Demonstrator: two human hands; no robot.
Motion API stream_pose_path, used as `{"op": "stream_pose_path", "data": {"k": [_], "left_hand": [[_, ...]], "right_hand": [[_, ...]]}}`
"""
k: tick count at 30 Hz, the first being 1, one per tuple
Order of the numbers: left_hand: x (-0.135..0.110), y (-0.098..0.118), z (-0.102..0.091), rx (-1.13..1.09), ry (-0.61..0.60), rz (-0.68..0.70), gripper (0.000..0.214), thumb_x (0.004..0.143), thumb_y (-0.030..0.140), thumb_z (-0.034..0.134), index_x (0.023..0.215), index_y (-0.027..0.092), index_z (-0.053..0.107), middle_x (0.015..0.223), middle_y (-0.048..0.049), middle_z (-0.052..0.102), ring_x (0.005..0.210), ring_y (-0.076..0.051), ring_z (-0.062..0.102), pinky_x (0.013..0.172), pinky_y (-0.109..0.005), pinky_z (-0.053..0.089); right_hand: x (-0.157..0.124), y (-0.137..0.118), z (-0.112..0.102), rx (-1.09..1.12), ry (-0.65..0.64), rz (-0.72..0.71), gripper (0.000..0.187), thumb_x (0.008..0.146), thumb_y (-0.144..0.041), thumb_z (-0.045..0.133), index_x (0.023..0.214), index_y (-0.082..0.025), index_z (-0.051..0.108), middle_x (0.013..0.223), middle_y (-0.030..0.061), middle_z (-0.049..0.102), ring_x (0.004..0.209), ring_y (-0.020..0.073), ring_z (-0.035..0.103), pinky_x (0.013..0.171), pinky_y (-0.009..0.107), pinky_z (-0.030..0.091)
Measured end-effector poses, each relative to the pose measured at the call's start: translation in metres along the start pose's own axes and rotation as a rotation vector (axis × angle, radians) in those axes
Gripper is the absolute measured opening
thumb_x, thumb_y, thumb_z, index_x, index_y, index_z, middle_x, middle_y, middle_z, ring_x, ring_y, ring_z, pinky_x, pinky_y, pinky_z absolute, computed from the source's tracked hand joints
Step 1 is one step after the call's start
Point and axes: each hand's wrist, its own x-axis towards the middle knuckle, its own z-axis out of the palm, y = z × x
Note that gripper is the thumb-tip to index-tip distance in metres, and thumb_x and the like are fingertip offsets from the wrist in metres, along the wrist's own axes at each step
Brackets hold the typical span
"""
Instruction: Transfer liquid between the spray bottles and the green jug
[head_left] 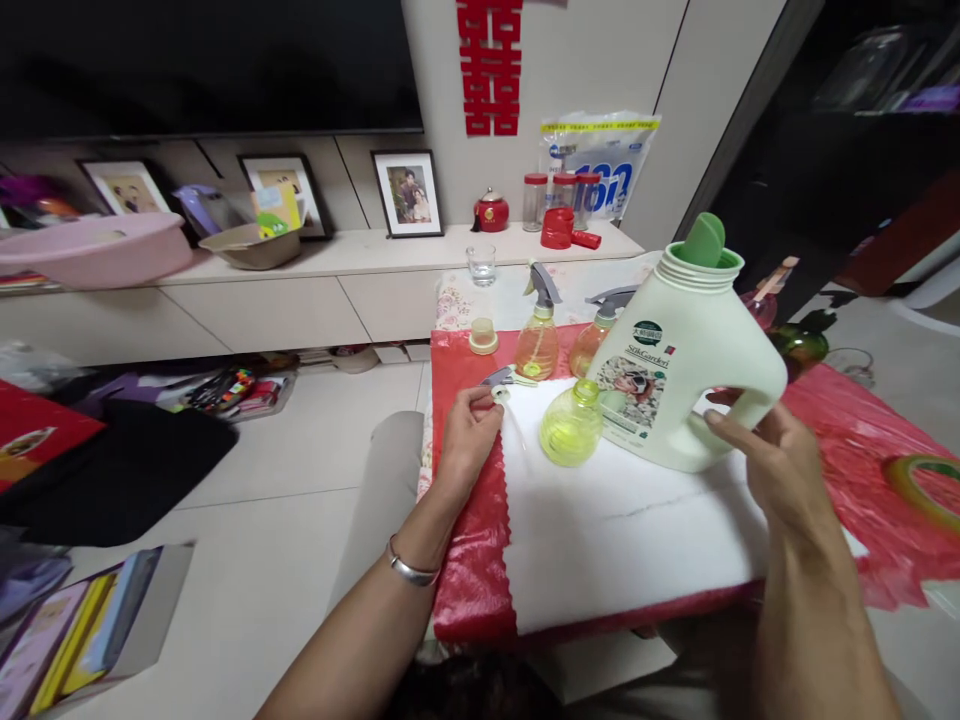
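Observation:
My left hand (474,428) pinches a spray trigger head (504,382) near its collar, and its thin white dip tube slants down over the white sheet (637,545). Just right of it stands a yellow-green spray bottle (571,428) with its neck uncovered. My right hand (780,455) grips the handle of a large pale green detergent jug (686,365). The jug has no cap on, and a green pouring spout shows in its mouth. Behind the uncovered bottle are two more spray bottles, a yellowish one (537,345) and an orange-tinted one (591,340) partly hidden by the jug.
A pale cap (484,337) sits on the red plastic cover (469,560). Behind it is a clear glass (481,265). On the right lie a roll of tape (926,485) and a dark green bottle (801,345). A cabinet (277,305) runs along the wall.

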Motion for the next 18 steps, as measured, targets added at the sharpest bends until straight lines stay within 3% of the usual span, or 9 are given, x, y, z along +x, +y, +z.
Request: {"op": "stream_pose_path", "data": {"k": [2,4,6,10,18], "left_hand": [[0.002,-0.001,-0.001,-0.029,-0.019,-0.063,0.034,0.072,0.019,0.074,0.100,0.015,0.057,0.084,0.0000,0.065,0.065,-0.009,0.062,0.062,-0.021,0.051],[0.001,0.000,0.001,-0.068,-0.041,-0.153,0.032,0.073,0.017,0.074,0.098,0.014,0.054,0.077,0.0012,0.064,0.061,-0.010,0.064,0.059,-0.022,0.052],[-0.001,0.003,0.004,-0.096,-0.049,-0.215,0.032,0.074,0.016,0.075,0.097,0.014,0.052,0.070,0.0021,0.063,0.057,-0.011,0.064,0.056,-0.024,0.053],[-0.003,0.007,0.010,-0.127,-0.070,-0.297,0.036,0.073,0.012,0.076,0.096,0.013,0.049,0.060,0.0035,0.062,0.049,-0.012,0.063,0.048,-0.024,0.053],[0.003,0.009,0.010,-0.211,-0.184,-0.400,0.016,0.073,0.010,0.074,0.080,0.009,0.060,0.063,-0.0031,0.068,0.043,-0.007,0.058,0.037,-0.016,0.041]], "right_hand": [[-0.003,-0.005,-0.008,0.136,-0.044,-0.010,0.073,0.058,-0.048,0.084,0.122,-0.017,0.066,0.118,0.0079,0.059,0.108,0.0193,0.058,0.092,0.025,0.050],[-0.004,-0.007,-0.016,0.276,0.000,-0.035,0.076,0.057,-0.041,0.085,0.127,-0.018,0.063,0.124,0.0088,0.056,0.116,0.0205,0.055,0.104,0.030,0.045],[-0.004,-0.006,-0.023,0.377,0.096,-0.062,0.074,0.056,-0.036,0.085,0.124,-0.016,0.065,0.120,0.0105,0.057,0.112,0.0207,0.058,0.100,0.030,0.049],[-0.003,-0.002,-0.032,0.480,0.226,-0.088,0.065,0.052,-0.029,0.085,0.112,-0.010,0.070,0.104,0.0132,0.061,0.095,0.0188,0.063,0.076,0.021,0.055],[-0.006,-0.003,-0.029,0.500,0.193,-0.068,0.061,0.054,-0.028,0.086,0.110,-0.010,0.071,0.101,0.0164,0.061,0.095,0.0216,0.063,0.079,0.028,0.056]]}}
